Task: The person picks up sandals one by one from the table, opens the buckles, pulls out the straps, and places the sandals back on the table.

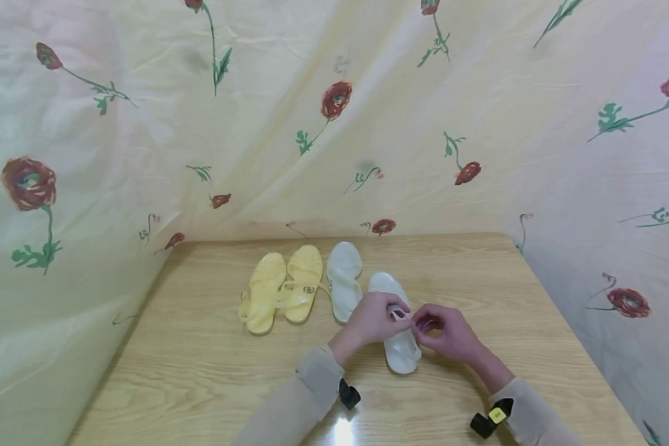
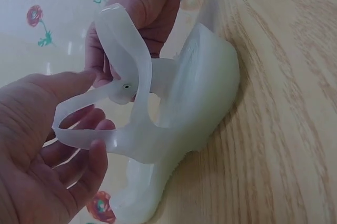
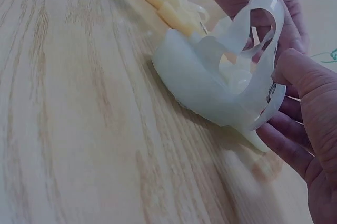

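Observation:
A whitish, see-through jelly sandal point(image 1: 402, 359) lies on the table between both hands, its straps raised. My left hand point(image 1: 372, 317) holds one strap loop from the left; in the left wrist view the thumb and fingers curl about this strap point(image 2: 87, 138). A small metal stud point(image 2: 126, 86) shows where the straps meet. From the right, my right hand point(image 1: 451, 333) pinches the sandal's strap, thumb beside a small metal buckle point(image 3: 271, 92) in the right wrist view. Whether the strap is fastened I cannot tell.
To the left stands the matching whitish sandal point(image 1: 344, 279). Farther left lie two yellow sandals, one point(image 1: 266, 291) beside the other point(image 1: 305, 266). All rest on a wooden table point(image 1: 201, 371), with a flowered cloth point(image 1: 267, 124) hanging behind and at the sides.

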Motion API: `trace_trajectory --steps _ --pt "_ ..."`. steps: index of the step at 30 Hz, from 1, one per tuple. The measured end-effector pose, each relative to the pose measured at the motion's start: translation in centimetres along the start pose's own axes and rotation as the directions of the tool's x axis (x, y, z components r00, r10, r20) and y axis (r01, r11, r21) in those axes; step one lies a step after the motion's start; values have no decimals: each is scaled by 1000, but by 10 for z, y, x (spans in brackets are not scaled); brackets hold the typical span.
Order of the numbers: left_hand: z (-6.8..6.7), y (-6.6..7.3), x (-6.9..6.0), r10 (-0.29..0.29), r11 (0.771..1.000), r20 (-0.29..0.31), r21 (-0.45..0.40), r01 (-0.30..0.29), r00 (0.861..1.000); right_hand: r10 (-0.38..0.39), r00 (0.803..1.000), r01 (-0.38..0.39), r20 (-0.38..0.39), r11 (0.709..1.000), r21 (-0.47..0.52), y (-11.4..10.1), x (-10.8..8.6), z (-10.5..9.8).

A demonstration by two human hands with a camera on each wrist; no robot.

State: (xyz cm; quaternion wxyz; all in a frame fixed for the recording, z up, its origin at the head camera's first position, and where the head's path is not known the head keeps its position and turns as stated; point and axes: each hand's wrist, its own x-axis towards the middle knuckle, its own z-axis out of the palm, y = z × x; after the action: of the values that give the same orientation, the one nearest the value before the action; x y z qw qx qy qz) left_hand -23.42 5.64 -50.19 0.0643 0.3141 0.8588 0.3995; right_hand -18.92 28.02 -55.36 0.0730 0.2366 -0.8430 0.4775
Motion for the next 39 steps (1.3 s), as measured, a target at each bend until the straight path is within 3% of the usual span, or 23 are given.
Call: trace_trajectory --steps 7,12,21,29,39 --pt "2 1 3 5 997 56 80 -9 998 7 1000 -7 8 1000 8 -3 2 0" --pt "3 2 2 -2 999 57 38 0 998 19 1000 -19 11 1000 -1 -3 0 -1" --pt "7 -3 0 -16 999 10 -44 17 1000 -13 1000 13 -12 1000 15 2 0 2" --pt "14 -11 -5 1 995 -45 -95 -6 999 -25 999 27 -46 999 40 6 -2 8" --pt "16 -15 -5 24 995 -61 -93 -30 998 -55 989 58 -138 998 15 0 -3 13"
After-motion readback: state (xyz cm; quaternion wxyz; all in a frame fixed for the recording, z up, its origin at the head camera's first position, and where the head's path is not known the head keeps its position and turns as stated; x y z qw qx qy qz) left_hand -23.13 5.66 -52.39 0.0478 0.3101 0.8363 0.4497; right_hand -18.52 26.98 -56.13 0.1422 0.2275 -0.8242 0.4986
